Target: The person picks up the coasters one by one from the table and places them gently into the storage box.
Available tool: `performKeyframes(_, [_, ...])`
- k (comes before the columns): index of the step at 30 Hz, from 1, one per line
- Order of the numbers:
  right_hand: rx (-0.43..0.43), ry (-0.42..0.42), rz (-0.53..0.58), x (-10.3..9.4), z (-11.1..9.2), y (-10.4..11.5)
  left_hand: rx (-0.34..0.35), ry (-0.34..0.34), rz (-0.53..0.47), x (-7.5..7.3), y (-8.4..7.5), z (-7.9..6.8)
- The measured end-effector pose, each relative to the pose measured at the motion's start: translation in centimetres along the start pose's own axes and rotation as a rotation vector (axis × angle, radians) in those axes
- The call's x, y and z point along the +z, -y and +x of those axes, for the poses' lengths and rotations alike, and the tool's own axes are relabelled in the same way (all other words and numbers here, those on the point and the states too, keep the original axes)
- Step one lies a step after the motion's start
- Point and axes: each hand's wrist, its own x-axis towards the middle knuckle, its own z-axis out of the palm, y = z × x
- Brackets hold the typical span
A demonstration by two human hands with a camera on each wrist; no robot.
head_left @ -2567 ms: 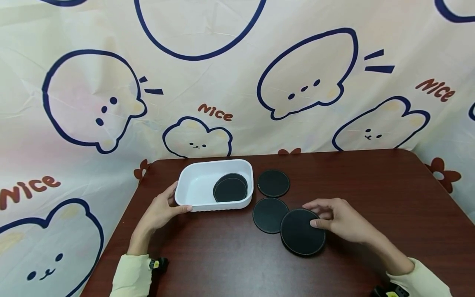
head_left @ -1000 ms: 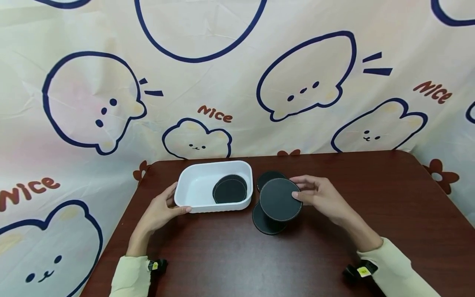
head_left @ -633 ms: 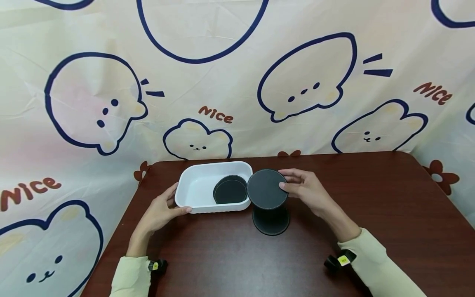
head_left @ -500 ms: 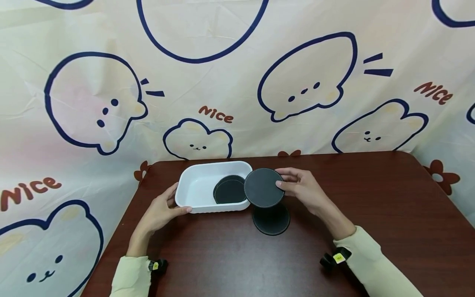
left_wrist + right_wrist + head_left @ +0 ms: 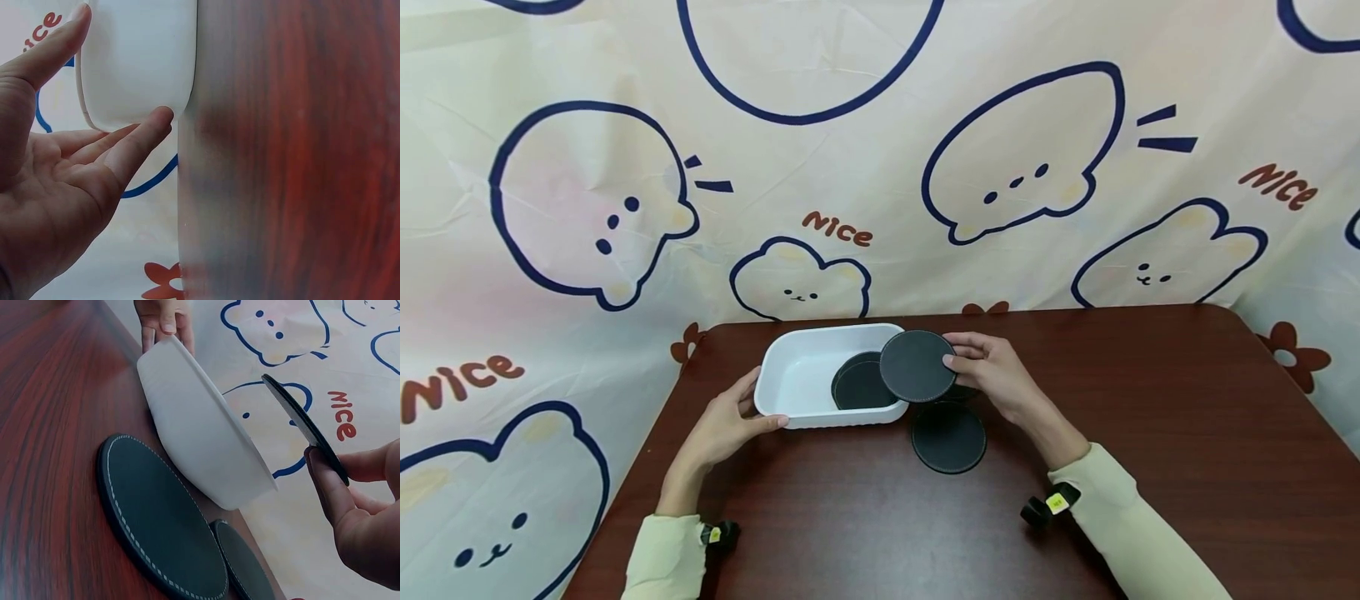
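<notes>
My left hand (image 5: 718, 425) grips the left end of a white plastic tub (image 5: 797, 375), thumb on its front rim and fingers at its side. A round black coaster (image 5: 859, 387) lies inside the tub at the right. Between thumb and fingers, my right hand (image 5: 1000, 375) pinches another round black coaster (image 5: 916, 367) by its edge. That coaster is raised and overlaps the tub's right end in the head view; the right wrist view shows it tilted, above the rim. A stitched black coaster (image 5: 162, 519) lies on the table, with one more coaster (image 5: 244, 559) beyond it.
The dark brown wooden table (image 5: 850, 508) ends at the back against a cream cloth (image 5: 880, 183) printed with blue outlined animals. Both sleeves carry a black wrist device, the right one (image 5: 1051, 504) hanging low over the table.
My right hand has taken a coaster from the front right of the group and carried it left and back to the tub's right end. The left hand stays on the tub.
</notes>
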Motion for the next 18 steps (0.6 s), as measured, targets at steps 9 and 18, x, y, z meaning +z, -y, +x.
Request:
performKeyframes(9, [0.02,-0.011,0.069,1.3,1.0,0.0,0.012,-0.006,0.009,0.0,0.0,0.0])
performKeyframes(18, [0.045,-0.027,0.088,2.4,1.6,-0.3,0.009,-0.006,0.017,0.0,0.0,0.0])
